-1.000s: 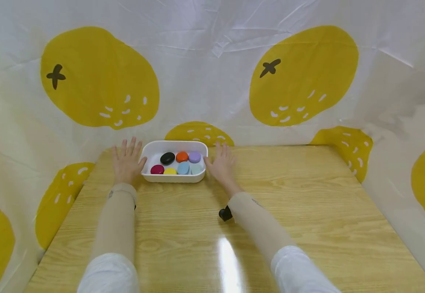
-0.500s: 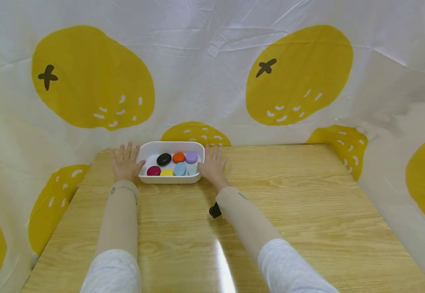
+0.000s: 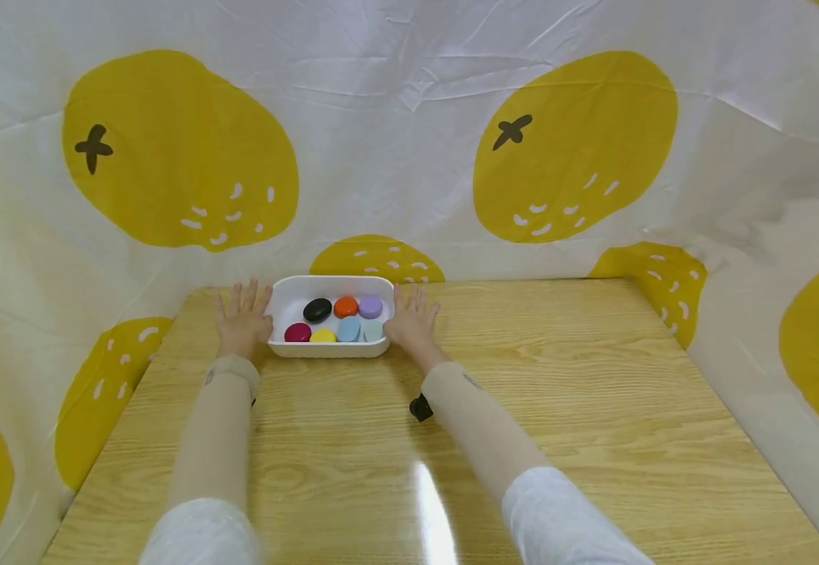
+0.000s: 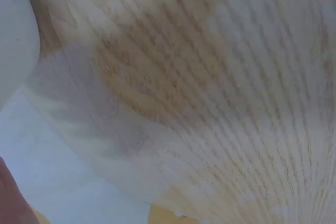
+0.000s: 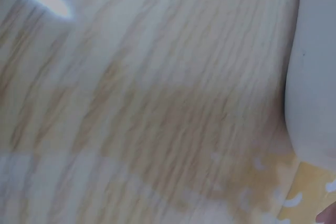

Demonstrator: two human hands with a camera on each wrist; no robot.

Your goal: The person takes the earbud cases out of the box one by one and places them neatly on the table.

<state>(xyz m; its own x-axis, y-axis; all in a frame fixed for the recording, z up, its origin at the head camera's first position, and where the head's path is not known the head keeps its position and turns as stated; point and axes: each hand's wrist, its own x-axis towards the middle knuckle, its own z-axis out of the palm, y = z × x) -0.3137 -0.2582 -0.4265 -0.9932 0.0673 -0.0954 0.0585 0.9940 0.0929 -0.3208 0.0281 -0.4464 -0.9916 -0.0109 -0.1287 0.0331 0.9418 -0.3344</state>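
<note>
A white rectangular tray [image 3: 332,350] sits near the table's far edge. Inside lie several smooth rounded pieces: a black one [image 3: 318,310], an orange one [image 3: 346,306], a lilac one [image 3: 370,306], a crimson one [image 3: 298,333], a yellow one [image 3: 323,336], a blue one [image 3: 349,329] and a pale green one [image 3: 373,330]. My left hand [image 3: 243,320] is at the tray's left end, fingers spread and straight, thumb against the wall. At the right end, my right hand [image 3: 413,323] mirrors it. Each wrist view catches only the tray's side, white [image 4: 16,35] and smooth [image 5: 315,66], and a sliver of finger.
The wooden table [image 3: 558,408] spreads toward me and to the right, with a bright reflection near the front. A white curtain [image 3: 388,141] with yellow fruit prints hangs right behind the table and along both sides. A black wrist device [image 3: 420,408] shows under the right forearm.
Both hands have closed in on the tray's ends, their thumbs now against its walls. Over the last half second the tray and hands have shifted slightly toward me. The pieces stay inside.
</note>
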